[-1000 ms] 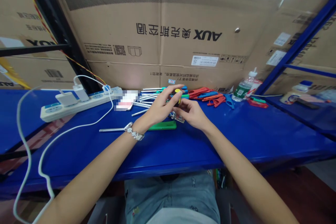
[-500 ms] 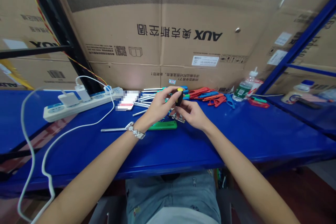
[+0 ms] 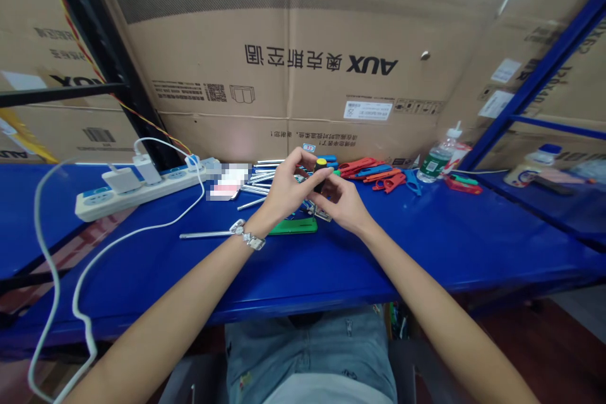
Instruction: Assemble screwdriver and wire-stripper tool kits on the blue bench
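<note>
Over the middle of the table (image 3: 331,271), my left hand (image 3: 285,188) is closed around a short screwdriver (image 3: 321,163) with a black handle and a yellow cap. The screwdriver stands roughly upright, its lower end hidden. My right hand (image 3: 349,205) meets the left, its fingers closed against the lower part of the handle. A small metal piece (image 3: 323,218) shows beneath my fingers, partly covered. Under my left wrist lies a green handle (image 3: 298,226); a silver rod (image 3: 203,235) sticks out to its left.
Silver rods (image 3: 255,189) lie behind my left hand. Red, orange and blue plastic parts (image 3: 391,180) are piled right of my hands, near a bottle (image 3: 433,161). A power strip (image 3: 142,188) with cables stands left. Cardboard (image 3: 303,101) rises behind.
My right hand has risen slightly and shifted closer to the screwdriver handle. My left thumb now reaches across the handle below the yellow cap. The view has shifted slightly.
</note>
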`<state>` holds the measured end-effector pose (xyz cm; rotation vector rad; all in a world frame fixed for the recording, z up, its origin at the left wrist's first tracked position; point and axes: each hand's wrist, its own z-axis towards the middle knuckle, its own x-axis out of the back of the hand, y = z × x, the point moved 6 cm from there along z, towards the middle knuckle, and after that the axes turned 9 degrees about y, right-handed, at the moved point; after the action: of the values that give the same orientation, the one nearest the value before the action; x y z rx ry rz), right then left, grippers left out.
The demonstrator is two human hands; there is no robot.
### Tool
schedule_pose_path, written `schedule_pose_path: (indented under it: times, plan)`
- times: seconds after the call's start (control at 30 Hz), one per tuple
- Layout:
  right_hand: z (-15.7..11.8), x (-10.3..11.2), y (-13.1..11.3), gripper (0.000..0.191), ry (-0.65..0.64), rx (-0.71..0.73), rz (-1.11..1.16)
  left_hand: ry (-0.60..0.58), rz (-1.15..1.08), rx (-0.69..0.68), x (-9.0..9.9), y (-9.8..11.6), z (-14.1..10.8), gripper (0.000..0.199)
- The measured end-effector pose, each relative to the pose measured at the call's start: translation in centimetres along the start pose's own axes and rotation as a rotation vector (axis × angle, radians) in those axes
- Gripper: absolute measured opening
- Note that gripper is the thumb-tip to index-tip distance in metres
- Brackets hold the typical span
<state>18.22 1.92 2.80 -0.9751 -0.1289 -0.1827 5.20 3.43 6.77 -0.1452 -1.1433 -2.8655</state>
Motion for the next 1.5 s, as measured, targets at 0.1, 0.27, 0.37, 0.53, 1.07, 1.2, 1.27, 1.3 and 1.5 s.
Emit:
schedule_pose_path:
  times: [0.1,0.27,0.37,0.53,1.07,1.2,1.27,1.3,1.5]
  plan:
    - [0.2,0.3,0.5,0.043,0.082,-0.033,0.006,0.053,0.021,-0.008,0.1,-0.1,0.0,0.028]
    - [-0.1,-0.1,0.1,0.039,-0.078,-0.044,0.006,-0.174,0.003,0.0,-0.6,-0.1,-0.3,0.017]
    - [-0.1,0.1,0.2,0.039,-0.019,-0.019,-0.025,-0.097,0.007,0.017,-0.2,-0.4,-0.1,0.017]
    - [0.1,0.4,1.1,0.042,0.074,-0.061,-0.001,-0.017,0.018,0.001,0.0,-0.6,-0.1,0.028]
    - [-0.1,-0.3,0.7,0.033,-0.063,-0.047,0.037,-0.159,0.013,0.018,-0.5,-0.3,-0.4,0.019]
    - [-0.1,-0.4,1.0,0.032,-0.042,-0.054,0.022,-0.17,0.04,0.017,-0.6,-0.3,-0.3,0.016]
    - [0.0,0.0,1.5,0.034,0.065,-0.051,0.007,-0.083,0.058,0.028,-0.4,-0.4,-0.1,0.024]
    - [0.0,0.1,1.7,0.035,0.103,-0.05,0.007,-0.049,0.067,0.036,-0.3,-0.4,-0.1,0.028]
    - [0.0,-0.5,1.0,0.035,-0.04,-0.05,0.05,-0.169,0.044,0.015,-0.5,0.0,-0.3,0.019]
